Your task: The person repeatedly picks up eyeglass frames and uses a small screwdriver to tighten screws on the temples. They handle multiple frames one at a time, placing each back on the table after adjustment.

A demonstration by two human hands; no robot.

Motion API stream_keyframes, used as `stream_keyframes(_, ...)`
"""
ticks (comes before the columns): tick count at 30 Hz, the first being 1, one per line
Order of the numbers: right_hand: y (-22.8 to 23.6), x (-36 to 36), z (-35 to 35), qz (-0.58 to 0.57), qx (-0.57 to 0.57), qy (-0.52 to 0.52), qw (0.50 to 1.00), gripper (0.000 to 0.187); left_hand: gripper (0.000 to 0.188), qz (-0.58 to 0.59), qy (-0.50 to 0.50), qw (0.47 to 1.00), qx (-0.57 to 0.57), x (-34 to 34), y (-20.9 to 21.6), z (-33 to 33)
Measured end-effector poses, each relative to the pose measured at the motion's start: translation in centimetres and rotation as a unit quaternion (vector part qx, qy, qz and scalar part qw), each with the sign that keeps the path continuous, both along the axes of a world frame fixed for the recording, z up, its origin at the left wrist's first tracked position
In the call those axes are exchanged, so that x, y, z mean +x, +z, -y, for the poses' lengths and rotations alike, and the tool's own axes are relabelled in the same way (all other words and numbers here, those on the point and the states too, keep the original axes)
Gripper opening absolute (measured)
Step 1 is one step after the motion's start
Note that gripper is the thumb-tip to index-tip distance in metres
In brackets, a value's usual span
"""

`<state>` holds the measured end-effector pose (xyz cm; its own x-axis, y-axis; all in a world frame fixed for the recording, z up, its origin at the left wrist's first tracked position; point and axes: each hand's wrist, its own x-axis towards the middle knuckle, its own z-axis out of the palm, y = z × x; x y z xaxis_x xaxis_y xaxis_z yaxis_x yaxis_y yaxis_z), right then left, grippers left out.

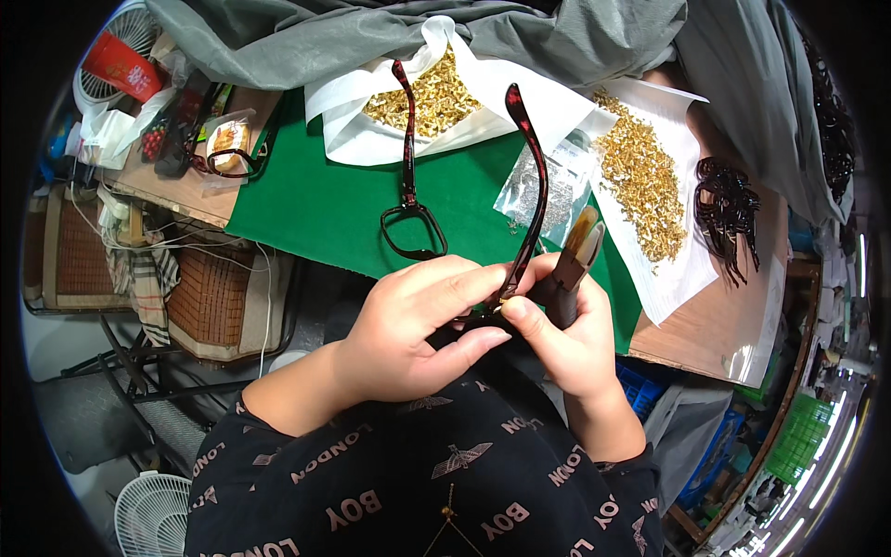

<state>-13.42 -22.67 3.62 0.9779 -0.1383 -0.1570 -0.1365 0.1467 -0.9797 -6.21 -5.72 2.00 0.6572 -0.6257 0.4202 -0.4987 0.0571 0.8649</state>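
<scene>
My left hand (404, 311) is closed round the front of a dark red mottled eyeglass frame (409, 148), hiding much of one rim. Its other rim, without a visible lens, sticks out past my fingers. Both temple arms point away from me over the green cloth. In my right hand (571, 343) are pliers (575, 255) with a brownish jaw tip, pointing up and away. My right thumb and fingers also press at the hinge of the right temple arm (531, 172), where a small gold-coloured bit shows. My left thumb lies just below that hinge.
A green cloth (316, 209) covers much of the table. White wraps hold piles of small gold-coloured pieces (432, 97), with another pile (640, 181) at right. A clear bag of tiny metal parts (548, 190), dark temple arms (727, 209) and another eyeglass frame (232, 165) lie around.
</scene>
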Motion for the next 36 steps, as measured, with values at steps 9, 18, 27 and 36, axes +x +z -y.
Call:
stream_keyframes(9,3.1,0.8,3.8,0.029,-0.409,0.219,0.885,0.027,0.043,-0.147,0.017,0.989,0.001,1.0,2.3,-1.0)
stream_keyframes(18,6.4,2.6,3.1,0.069,-0.519,0.302,0.797,0.028,0.053,-0.089,-0.049,0.994,0.034,2.3,3.1,-1.7)
stream_keyframes(27,3.2,2.4,3.8,0.117,-0.517,0.288,0.798,0.027,0.051,-0.076,-0.047,0.992,0.088,1.7,4.0,-1.4)
stream_keyframes(36,4.2,-0.1,5.4,0.149,-0.413,0.274,0.856,0.026,0.053,-0.236,0.102,0.965,-0.047,4.4,0.6,-3.2)
